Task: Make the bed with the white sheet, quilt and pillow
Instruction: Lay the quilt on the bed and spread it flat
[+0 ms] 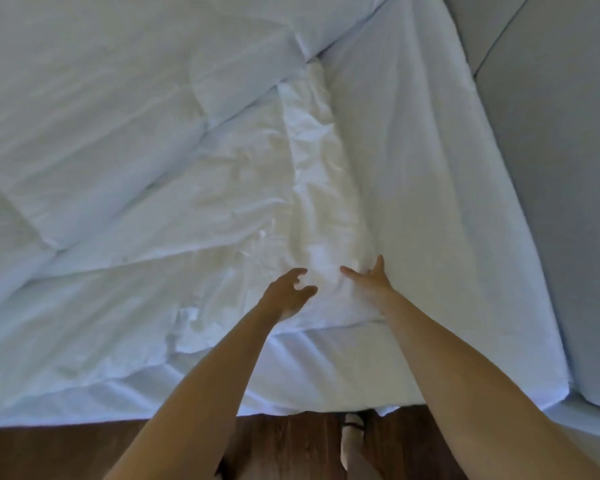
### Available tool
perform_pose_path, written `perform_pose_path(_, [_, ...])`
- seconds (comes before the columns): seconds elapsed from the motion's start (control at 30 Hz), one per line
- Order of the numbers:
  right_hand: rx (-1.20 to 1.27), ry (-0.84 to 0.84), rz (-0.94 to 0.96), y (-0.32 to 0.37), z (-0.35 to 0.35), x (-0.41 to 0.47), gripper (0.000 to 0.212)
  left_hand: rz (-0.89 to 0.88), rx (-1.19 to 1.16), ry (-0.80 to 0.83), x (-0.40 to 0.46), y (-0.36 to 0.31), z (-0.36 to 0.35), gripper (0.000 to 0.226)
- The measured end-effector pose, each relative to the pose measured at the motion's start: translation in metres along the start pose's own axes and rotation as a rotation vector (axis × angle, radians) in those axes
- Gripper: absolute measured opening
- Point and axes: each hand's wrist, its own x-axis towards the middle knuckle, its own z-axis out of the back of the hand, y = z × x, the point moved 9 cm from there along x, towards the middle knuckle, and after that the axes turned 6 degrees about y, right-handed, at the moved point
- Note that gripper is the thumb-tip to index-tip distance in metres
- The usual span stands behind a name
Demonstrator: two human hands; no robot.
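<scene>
A white quilt (118,161) with stitched squares covers the left and middle of the bed. Its turned-back edge (312,188) runs as a crumpled band up the middle. To the right lies the smooth white sheet (413,202). A pillow corner (329,22) shows at the top. My left hand (288,292) hovers over the band's near end with fingers loosely spread and holds nothing. My right hand (371,277) rests flat on the band's right side where it meets the sheet, fingers straight.
A grey padded headboard (551,133) stands along the right side of the bed. Brown wooden floor (66,452) runs below the bed's near edge, and my foot (352,441) is visible there.
</scene>
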Motion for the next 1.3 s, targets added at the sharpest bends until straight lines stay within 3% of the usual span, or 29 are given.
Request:
perform_pose_path(0.1, [-0.23,-0.035,-0.037,-0.008,0.008,0.011,0.124,0.036,0.05,-0.02,-0.004,-0.011,-0.017,0.055])
perform_pose_path(0.17, [-0.297,-0.008,-0.06,-0.013,0.022,0.013,0.113,0.042,0.045,-0.043,-0.011,-0.025,-0.02,0.053])
perform_pose_path(0.3, [-0.057,0.215,0.072,0.007,0.032,-0.012,0.045,0.053,0.094,-0.128,-0.018,-0.052,-0.022,0.064])
perform_pose_path(0.43, [0.156,0.256,0.256,0.039,0.066,-0.068,0.031,0.021,0.315,-0.143,-0.035,-0.088,-0.045,0.105])
perform_pose_path(0.57, [0.3,0.263,0.401,0.054,0.105,-0.131,0.033,-0.051,0.504,-0.192,-0.08,-0.144,-0.078,0.131])
perform_pose_path(0.63, [0.388,0.246,0.427,0.049,0.124,-0.167,0.037,-0.108,0.582,-0.281,-0.114,-0.17,-0.087,0.116])
perform_pose_path(0.73, [0.508,0.221,0.438,0.022,0.156,-0.216,0.049,-0.292,0.544,-0.412,-0.165,-0.204,-0.096,0.056])
perform_pose_path(0.9, [0.511,0.052,0.555,-0.049,0.238,-0.316,0.028,-0.479,0.535,-0.22,-0.252,-0.256,-0.179,0.026])
perform_pose_path(1.03, [0.522,-0.116,0.512,-0.141,0.306,-0.379,0.02,-0.576,0.64,0.01,-0.317,-0.292,-0.284,0.023])
perform_pose_path(1.1, [0.515,-0.134,0.436,-0.179,0.309,-0.385,0.014,-0.512,0.718,0.15,-0.319,-0.283,-0.314,0.025])
perform_pose_path(1.13, [0.514,-0.144,0.418,-0.197,0.31,-0.389,0.024,-0.444,0.69,0.241,-0.318,-0.275,-0.325,0.03])
perform_pose_path(1.2, [0.498,-0.13,0.402,-0.223,0.312,-0.394,0.049,-0.253,0.411,0.396,-0.321,-0.259,-0.339,0.036])
perform_pose_path(1.23, [0.479,-0.105,0.412,-0.23,0.312,-0.4,0.051,-0.167,0.216,0.398,-0.322,-0.255,-0.342,0.037])
perform_pose_path(1.3, [0.427,-0.04,0.452,-0.233,0.312,-0.416,0.037,-0.074,-0.055,0.194,-0.318,-0.253,-0.335,0.056])
